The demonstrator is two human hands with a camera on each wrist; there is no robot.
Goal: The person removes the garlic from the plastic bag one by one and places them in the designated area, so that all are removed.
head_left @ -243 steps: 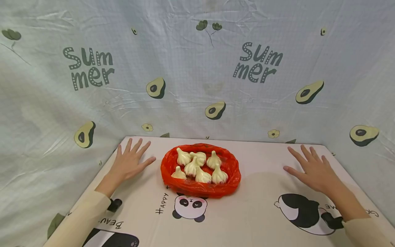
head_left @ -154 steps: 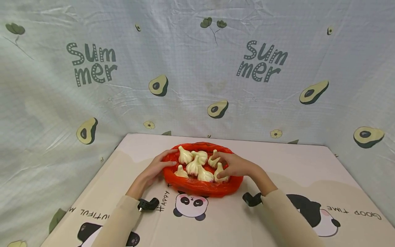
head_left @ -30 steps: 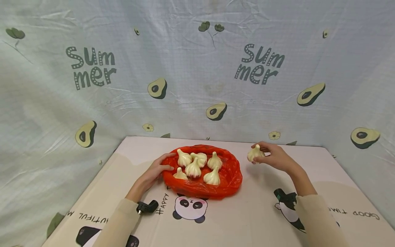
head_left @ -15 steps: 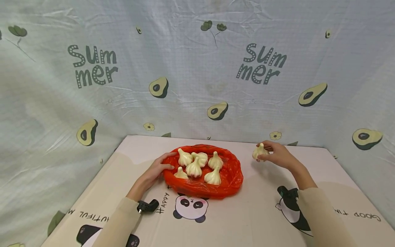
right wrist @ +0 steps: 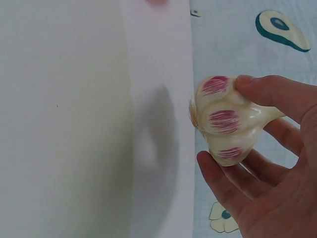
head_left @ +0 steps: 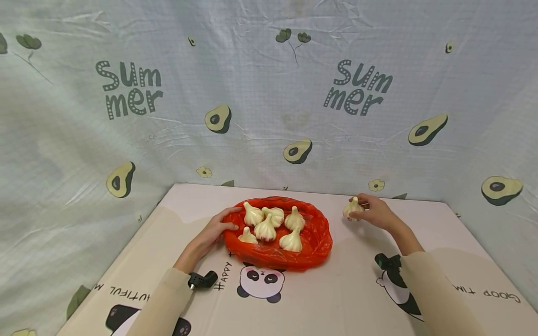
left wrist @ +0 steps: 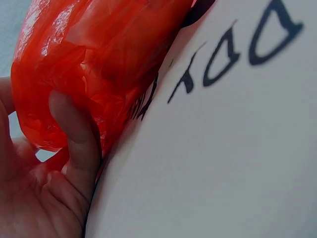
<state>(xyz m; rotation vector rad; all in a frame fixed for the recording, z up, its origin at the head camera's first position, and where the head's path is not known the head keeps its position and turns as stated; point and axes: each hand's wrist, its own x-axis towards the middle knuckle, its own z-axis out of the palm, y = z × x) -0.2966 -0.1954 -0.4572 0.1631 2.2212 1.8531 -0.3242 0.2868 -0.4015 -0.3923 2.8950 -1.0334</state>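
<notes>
The person's left hand (head_left: pixel 212 231) is gripping the left end of an oval container wrapped in crinkled, glossy red plastic film (head_left: pixel 277 257) at the centre of the head view; in the left wrist view the thumb is lying along the folded, puckered plastic. Inside, six pale cream, smooth-skinned garlic bulbs with ribbed round bodies and tapering necks (head_left: pixel 265 229) are sitting in a loose cluster, leaving a stretch of wrinkled red lining showing at the right. Right of centre in the frame, the right hand (head_left: pixel 375 212) is pinching a single cream garlic bulb with purple-pink streaks (right wrist: pixel 223 121) between thumb and fingers, holding it up over the surface, where a soft shadow is falling. The right wrist view is showing its plump lobes and a bristly tan root tuft at the base. The hands are staying well apart. The flat, off-white surface printed with black-and-white pandas and lettering (head_left: pixel 315 298) is filling the lower frame, while a creased, pale grey-green cloth patterned with avocados (head_left: pixel 252 140) is hanging across the upper frame. Beige fabric sleeves (head_left: pixel 161 303) are covering both forearms.
</notes>
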